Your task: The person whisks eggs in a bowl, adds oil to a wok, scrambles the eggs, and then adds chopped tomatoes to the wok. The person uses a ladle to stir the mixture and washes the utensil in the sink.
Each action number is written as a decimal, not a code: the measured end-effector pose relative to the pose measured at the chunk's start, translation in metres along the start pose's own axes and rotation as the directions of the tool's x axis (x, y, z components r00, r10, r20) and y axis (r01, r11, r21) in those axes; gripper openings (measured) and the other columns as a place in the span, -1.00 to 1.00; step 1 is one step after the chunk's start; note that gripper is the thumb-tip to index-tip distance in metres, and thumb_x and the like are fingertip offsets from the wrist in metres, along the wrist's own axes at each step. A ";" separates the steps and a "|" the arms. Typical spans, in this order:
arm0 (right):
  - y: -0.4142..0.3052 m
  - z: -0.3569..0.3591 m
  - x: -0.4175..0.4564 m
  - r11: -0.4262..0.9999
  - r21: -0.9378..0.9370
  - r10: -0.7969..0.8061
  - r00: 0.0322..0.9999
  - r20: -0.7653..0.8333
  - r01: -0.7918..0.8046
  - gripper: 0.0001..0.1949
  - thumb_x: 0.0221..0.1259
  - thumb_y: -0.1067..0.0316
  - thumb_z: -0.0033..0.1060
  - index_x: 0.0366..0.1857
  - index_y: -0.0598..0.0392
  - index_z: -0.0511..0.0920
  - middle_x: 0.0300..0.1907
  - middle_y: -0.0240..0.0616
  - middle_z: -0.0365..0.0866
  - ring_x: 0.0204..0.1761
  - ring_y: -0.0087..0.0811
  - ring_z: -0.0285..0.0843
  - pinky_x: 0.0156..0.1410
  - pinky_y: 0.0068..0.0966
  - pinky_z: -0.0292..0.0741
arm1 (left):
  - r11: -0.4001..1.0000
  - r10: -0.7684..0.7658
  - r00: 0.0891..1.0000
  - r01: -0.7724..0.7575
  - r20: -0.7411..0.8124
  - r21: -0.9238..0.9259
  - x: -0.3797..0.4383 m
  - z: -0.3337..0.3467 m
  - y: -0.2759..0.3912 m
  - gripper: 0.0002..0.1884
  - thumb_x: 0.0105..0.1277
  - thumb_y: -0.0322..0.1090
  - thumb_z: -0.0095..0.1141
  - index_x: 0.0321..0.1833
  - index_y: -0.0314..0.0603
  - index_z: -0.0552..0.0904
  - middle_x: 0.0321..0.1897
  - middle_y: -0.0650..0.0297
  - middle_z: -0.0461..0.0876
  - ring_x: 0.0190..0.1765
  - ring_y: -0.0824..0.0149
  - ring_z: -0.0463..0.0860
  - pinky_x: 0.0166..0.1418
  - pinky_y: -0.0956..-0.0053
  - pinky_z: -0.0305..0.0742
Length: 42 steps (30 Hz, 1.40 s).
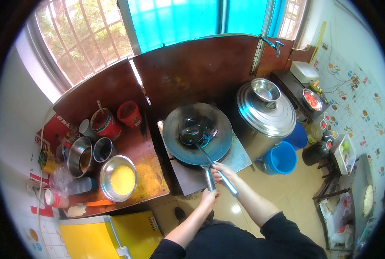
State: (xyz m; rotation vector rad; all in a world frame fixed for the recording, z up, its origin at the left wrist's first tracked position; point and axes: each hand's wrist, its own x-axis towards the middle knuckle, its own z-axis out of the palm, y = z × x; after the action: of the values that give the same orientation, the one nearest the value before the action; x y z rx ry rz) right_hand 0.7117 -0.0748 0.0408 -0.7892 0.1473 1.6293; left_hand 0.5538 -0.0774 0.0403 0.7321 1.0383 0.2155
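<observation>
A large wok rests on the stove in front of me. My left hand is closed around the wok's metal handle. In my right hand is the handle of a long ladle, whose bowl sits down inside the wok. Dark, shiny liquid, which looks like oil, shows around the ladle's bowl. To the left, a steel bowl of yellow liquid, seemingly beaten egg, stands on the wooden counter.
A tall lidded steel pot stands right of the stove, with a small metal bowl on its lid. A blue bucket is on the floor below. Red tubs and more bowls crowd the left counter. Chopped red food fills a bowl at far right.
</observation>
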 end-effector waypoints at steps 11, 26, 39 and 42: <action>-0.066 0.008 -0.032 0.361 -0.910 -0.591 0.805 -0.054 0.204 -0.37 0.27 0.36 0.16 0.44 0.07 0.22 -0.55 -0.34 0.49 -0.69 -0.56 0.40 -0.59 -0.57 0.41 | 0.999 -0.029 0.993 0.027 0.115 0.019 0.004 -0.016 -0.003 -0.85 0.18 -0.42 0.11 -0.22 -0.18 0.45 -0.49 0.28 0.50 -0.70 0.51 0.24 -0.65 0.57 0.09; -0.038 -0.021 -0.089 0.311 -0.946 -0.590 0.800 -0.113 0.095 -0.34 0.23 0.34 0.15 0.45 0.11 0.20 -0.56 -0.32 0.48 -0.68 -0.55 0.42 -0.60 -0.56 0.40 | 0.996 -0.048 0.986 0.037 0.159 0.076 0.009 -0.020 -0.004 -0.80 0.15 -0.36 0.14 -0.22 -0.15 0.42 -0.47 0.29 0.51 -0.69 0.53 0.23 -0.64 0.55 0.10; 0.025 0.019 -0.016 0.947 -0.295 -0.156 0.984 -0.084 0.125 -0.48 0.37 0.41 0.05 0.38 0.06 0.21 -0.51 -0.39 0.47 -0.62 -0.63 0.38 -0.60 -0.67 0.30 | 0.975 0.006 0.992 -0.033 0.127 0.218 0.001 -0.026 -0.011 -0.68 0.25 -0.13 0.20 -0.12 -0.22 0.51 -0.42 0.24 0.57 -0.62 0.46 0.39 -0.58 0.52 0.28; 0.030 0.038 -0.004 0.993 -0.076 -0.098 0.990 -0.100 0.090 -0.47 0.39 0.39 0.04 0.40 0.03 0.14 -0.50 -0.37 0.46 -0.61 -0.62 0.37 -0.60 -0.65 0.32 | 0.969 0.018 0.990 -0.053 0.143 0.243 0.007 -0.026 -0.015 -0.70 0.29 -0.15 0.15 -0.16 -0.24 0.47 -0.50 0.23 0.54 -0.66 0.42 0.41 -0.61 0.47 0.30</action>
State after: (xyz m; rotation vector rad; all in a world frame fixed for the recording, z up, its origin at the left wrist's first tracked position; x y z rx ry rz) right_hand 0.6690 -0.0655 0.0616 -0.9223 0.1242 1.5119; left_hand 0.5328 -0.0728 0.0179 0.9777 0.9277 0.0648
